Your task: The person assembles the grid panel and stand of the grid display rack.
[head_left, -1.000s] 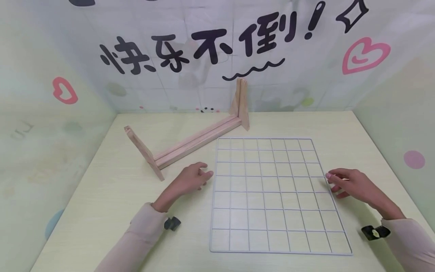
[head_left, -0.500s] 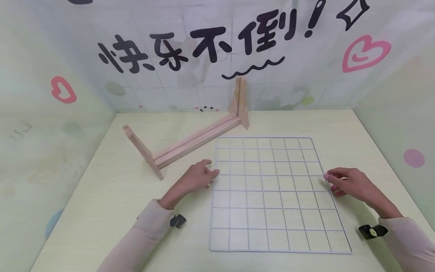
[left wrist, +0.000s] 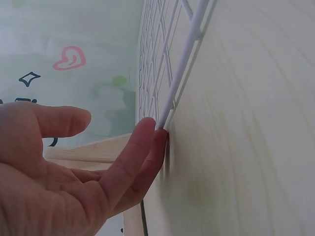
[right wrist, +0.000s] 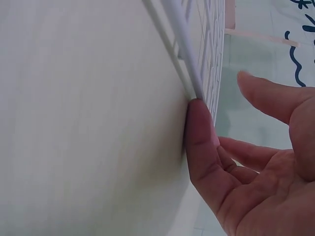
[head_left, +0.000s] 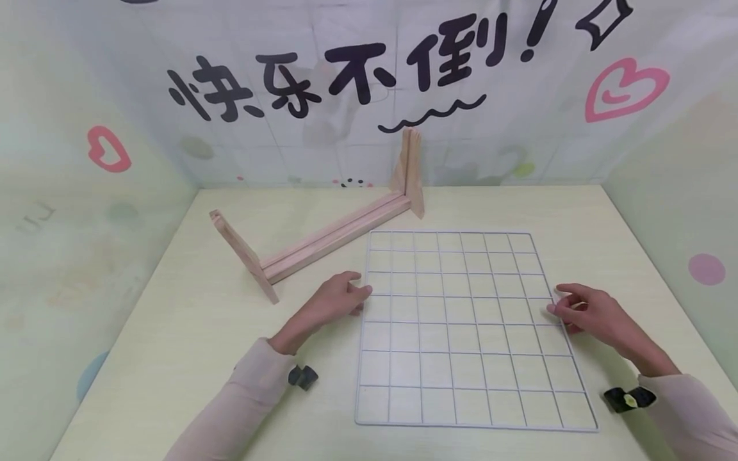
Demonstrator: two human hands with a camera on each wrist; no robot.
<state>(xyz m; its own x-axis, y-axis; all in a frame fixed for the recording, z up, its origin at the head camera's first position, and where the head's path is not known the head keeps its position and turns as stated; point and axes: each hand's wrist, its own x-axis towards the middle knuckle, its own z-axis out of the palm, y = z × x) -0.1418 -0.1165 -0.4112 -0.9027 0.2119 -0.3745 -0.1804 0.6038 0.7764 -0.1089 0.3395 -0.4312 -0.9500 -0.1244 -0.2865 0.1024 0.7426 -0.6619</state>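
A white square wire grid panel (head_left: 477, 427) lies flat on the table. My left hand (head_left: 336, 299) is at its left edge, thumb over the outer wire. In the left wrist view, the fingertips (left wrist: 145, 127) touch the edge wire (left wrist: 183, 69) while the thumb stays apart from them. My right hand (head_left: 596, 315) is at the opposite edge, loosely bent. From the right wrist view, one fingertip (right wrist: 197, 110) meets the underside of the grid's edge; that thumb is raised away from the wire.
A pale wooden stand (head_left: 340, 238) with two upright ends sits behind and left of the grid, near its far left corner. The light wooden table (head_left: 190, 333) is walled by a printed back cloth (head_left: 248, 153) and side panels.
My left hand has moved right to the grid's left edge. The right hand has shifted slightly, its thumb now lower over the right edge. The grid and stand stay put.
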